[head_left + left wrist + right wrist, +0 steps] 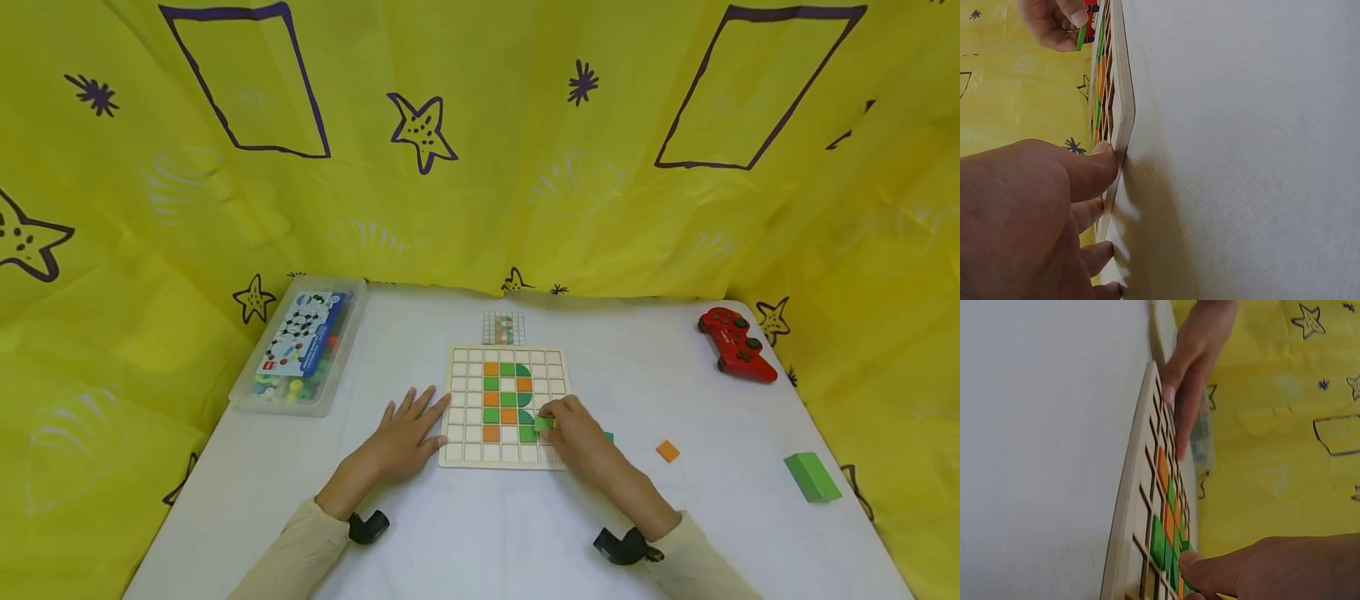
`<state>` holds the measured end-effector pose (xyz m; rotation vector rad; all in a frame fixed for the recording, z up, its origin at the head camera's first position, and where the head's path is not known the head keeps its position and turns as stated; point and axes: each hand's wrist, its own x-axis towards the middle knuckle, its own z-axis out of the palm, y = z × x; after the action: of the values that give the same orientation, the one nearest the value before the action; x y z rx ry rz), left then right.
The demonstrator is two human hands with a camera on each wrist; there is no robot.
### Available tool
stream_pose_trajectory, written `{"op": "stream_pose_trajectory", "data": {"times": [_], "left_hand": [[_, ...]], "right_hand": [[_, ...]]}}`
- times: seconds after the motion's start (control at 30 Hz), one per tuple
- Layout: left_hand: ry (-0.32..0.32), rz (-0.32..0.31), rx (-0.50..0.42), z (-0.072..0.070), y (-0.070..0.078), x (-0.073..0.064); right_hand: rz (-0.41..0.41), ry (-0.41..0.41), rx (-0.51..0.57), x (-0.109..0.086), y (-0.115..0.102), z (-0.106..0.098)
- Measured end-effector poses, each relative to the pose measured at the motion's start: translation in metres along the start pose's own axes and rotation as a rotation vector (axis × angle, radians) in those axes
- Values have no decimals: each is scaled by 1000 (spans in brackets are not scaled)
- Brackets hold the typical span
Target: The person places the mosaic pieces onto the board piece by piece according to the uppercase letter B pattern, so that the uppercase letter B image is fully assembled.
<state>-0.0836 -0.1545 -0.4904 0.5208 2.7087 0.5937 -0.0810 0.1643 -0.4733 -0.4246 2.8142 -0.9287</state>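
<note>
A pale wooden grid board point(465, 452) lies on the white table, with orange, green and dark green rounded tiles set in its cells in an R-like pattern. My left hand point(405, 442) lies spread at the board's left edge; in the left wrist view its thumb and fingertips point(1100, 257) touch that edge. Over the right part of the board, my right hand point(576, 435) pinches a green square tile point(543, 424) between thumb and fingers. The tile is tilted, beside a green tile point(527, 434) set in the board. My right hand hides some cells.
Behind the board lies a small pattern card point(504, 328). To the right are an orange tile point(667, 451), a partly hidden teal piece point(609, 436), a green block point(813, 477) and a red game controller point(735, 344). A clear plastic box point(300, 346) stands at left.
</note>
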Motion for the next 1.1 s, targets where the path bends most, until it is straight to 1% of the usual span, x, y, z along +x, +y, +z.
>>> {"op": "stream_pose_trajectory", "data": {"times": [0.1, 0.23, 0.33, 0.47, 0.53, 0.77, 1.0, 1.03, 1.1], "left_hand": [[4, 0, 2, -1, 0, 1], [5, -4, 1, -1, 0, 2], [3, -4, -2, -1, 0, 2], [0, -4, 6, -1, 0, 2], [0, -2, 10, -1, 0, 3], [-3, 3, 9, -1, -1, 2], [-5, -6, 10, 0, -1, 2], [-5, -6, 8, 1, -1, 2], [-6, -4, 9, 1, -1, 2]], "right_hand": [[-68, -23, 5, 0, -17, 14], [-137, -42, -10, 1, -31, 29], [-189, -28, -24, 0, -37, 39], [-261, 6, -79, -3, -41, 48], [-281, 14, -95, -5, -43, 51], [-281, 13, -65, -7, -43, 54], [-308, 15, -42, -12, -37, 47], [-306, 11, -39, -13, -35, 44], [-265, -4, -27, -15, -28, 37]]}}
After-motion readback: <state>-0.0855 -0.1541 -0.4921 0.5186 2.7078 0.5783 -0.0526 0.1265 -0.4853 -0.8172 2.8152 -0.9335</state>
